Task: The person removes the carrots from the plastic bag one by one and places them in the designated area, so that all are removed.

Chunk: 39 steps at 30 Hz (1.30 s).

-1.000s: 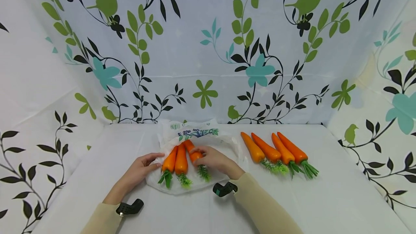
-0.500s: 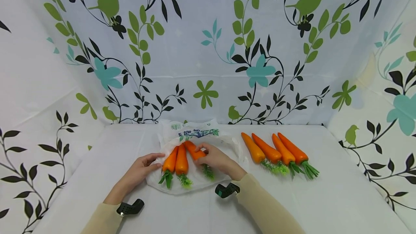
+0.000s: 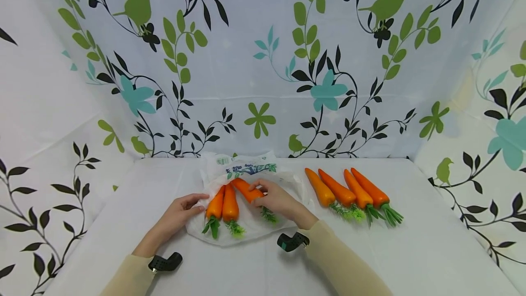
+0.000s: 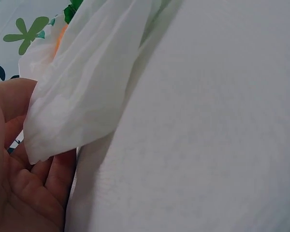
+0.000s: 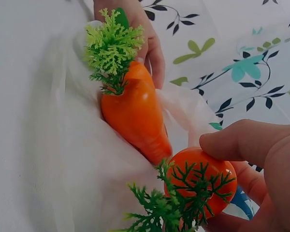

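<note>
Three orange toy carrots with green tops lie on a white plastic bag point(image 3: 283, 186) with a blue and green print. My right hand point(image 3: 275, 199) grips the rightmost carrot point(image 3: 245, 189) near its leafy end; in the right wrist view the thumb is on top of that carrot point(image 5: 195, 162) and fingers are beneath. The left carrot point(image 3: 215, 205) and middle carrot point(image 3: 230, 204) lie side by side, tips together at the bag's mouth. My left hand point(image 3: 177, 216) holds the bag's left edge, where the left wrist view has the plastic bag point(image 4: 82, 92) between thumb and fingers.
To the right on the white table point(image 3: 411, 259), several more carrots point(image 3: 361, 191) lie in a slanted row, tops toward me. A printed curtain point(image 3: 230, 81) with birds and leaves hangs behind the table and along the sides.
My right hand has shifted slightly to the right with its carrot, whose leafy end has swung away from the middle one. The left hand stays at the bag's edge.
</note>
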Each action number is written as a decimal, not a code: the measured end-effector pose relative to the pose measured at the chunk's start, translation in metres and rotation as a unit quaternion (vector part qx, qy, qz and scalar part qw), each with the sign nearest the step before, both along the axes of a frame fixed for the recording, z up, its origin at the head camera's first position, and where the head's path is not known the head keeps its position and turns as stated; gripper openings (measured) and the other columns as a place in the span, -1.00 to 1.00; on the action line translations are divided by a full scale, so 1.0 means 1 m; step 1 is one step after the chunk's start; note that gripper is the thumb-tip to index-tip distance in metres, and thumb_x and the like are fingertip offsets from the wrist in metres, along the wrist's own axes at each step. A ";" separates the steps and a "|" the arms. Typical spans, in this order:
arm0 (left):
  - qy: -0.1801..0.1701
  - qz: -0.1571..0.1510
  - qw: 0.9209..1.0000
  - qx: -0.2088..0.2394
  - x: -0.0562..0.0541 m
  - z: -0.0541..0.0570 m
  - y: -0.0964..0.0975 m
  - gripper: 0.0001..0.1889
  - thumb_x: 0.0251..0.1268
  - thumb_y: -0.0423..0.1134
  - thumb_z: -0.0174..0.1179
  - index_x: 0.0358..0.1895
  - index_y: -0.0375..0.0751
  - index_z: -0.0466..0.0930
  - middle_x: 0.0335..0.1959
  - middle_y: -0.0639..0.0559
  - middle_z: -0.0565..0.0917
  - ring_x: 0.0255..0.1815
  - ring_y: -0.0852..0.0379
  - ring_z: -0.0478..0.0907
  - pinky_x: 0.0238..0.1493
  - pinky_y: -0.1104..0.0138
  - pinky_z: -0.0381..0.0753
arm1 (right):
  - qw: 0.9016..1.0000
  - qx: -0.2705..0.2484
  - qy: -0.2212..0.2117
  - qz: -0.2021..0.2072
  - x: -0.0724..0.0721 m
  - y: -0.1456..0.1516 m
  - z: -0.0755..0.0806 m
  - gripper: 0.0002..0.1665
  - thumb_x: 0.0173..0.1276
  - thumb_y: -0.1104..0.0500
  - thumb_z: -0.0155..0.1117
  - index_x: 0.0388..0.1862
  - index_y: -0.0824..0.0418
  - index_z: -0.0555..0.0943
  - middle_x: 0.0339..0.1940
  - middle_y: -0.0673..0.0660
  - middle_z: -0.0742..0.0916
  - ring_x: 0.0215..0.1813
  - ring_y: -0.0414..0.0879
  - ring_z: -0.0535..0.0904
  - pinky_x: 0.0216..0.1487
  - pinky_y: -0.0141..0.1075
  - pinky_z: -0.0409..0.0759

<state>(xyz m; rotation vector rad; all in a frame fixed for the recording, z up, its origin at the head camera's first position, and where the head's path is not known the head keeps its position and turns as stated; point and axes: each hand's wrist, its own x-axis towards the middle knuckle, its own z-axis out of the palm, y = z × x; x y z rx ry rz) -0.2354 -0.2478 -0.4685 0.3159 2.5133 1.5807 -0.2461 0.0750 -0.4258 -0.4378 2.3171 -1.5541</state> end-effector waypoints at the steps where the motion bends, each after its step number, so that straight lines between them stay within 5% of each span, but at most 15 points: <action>1: 0.002 0.002 1.000 -0.001 0.000 0.000 0.000 -0.58 0.41 -0.22 0.23 0.28 -0.21 0.54 0.41 -0.28 0.39 0.47 -0.29 0.21 0.43 -0.18 0.14 | 1.000 -0.001 0.000 0.002 0.000 0.000 0.000 -0.64 0.26 0.22 0.37 0.04 0.05 0.58 0.10 0.14 0.59 0.01 0.05 0.51 0.04 -0.15 0.59; 11: 0.025 -0.003 1.000 -0.006 -0.004 0.002 -0.004 -0.62 0.41 -0.27 0.21 0.25 -0.22 0.56 0.31 -0.26 0.50 0.27 -0.17 0.47 0.35 -0.05 0.36 | 1.000 0.014 0.002 0.000 0.004 0.004 0.004 -0.65 0.29 0.18 0.36 0.04 -0.03 0.58 0.13 0.08 0.59 -0.01 0.01 0.53 0.04 -0.17 0.61; 19: 0.025 -0.013 1.000 -0.010 -0.006 0.010 -0.004 -0.66 0.40 -0.28 0.22 0.19 -0.22 0.61 0.30 -0.24 0.51 0.28 -0.19 0.44 0.35 -0.09 0.34 | 1.000 0.023 0.011 0.006 0.010 0.008 0.009 -0.66 0.30 0.17 0.35 0.05 -0.03 0.58 0.14 0.06 0.59 0.01 0.00 0.52 0.05 -0.16 0.60; 28: -0.005 -0.014 1.000 0.016 -0.008 0.006 -0.004 -0.69 0.41 -0.31 0.19 0.16 -0.26 0.63 0.23 -0.18 0.57 0.26 -0.08 0.38 0.10 0.53 0.41 | 0.999 0.020 0.024 0.009 0.013 0.017 0.012 -0.67 0.30 0.15 0.37 0.04 -0.04 0.59 0.13 0.06 0.60 0.00 0.01 0.51 0.04 -0.16 0.57; 36: -0.027 -0.014 0.999 0.024 -0.011 -0.001 -0.007 -0.68 0.43 -0.31 0.14 0.18 -0.25 0.61 0.34 -0.23 0.48 0.40 -0.20 0.26 0.45 -0.08 0.17 | 0.999 0.031 0.034 0.012 0.016 0.025 0.013 -0.67 0.29 0.16 0.37 0.03 -0.02 0.59 0.15 0.07 0.60 0.00 0.02 0.48 0.02 -0.17 0.56; 39: -0.039 -0.009 0.999 0.031 -0.012 -0.004 -0.007 -0.67 0.44 -0.29 0.14 0.20 -0.24 0.61 0.37 -0.23 0.44 0.46 -0.23 0.19 0.47 -0.15 0.07 | 0.999 0.029 0.037 0.013 0.016 0.030 0.013 -0.67 0.27 0.18 0.38 0.02 -0.01 0.59 0.15 0.07 0.60 -0.01 0.03 0.48 0.01 -0.18 0.55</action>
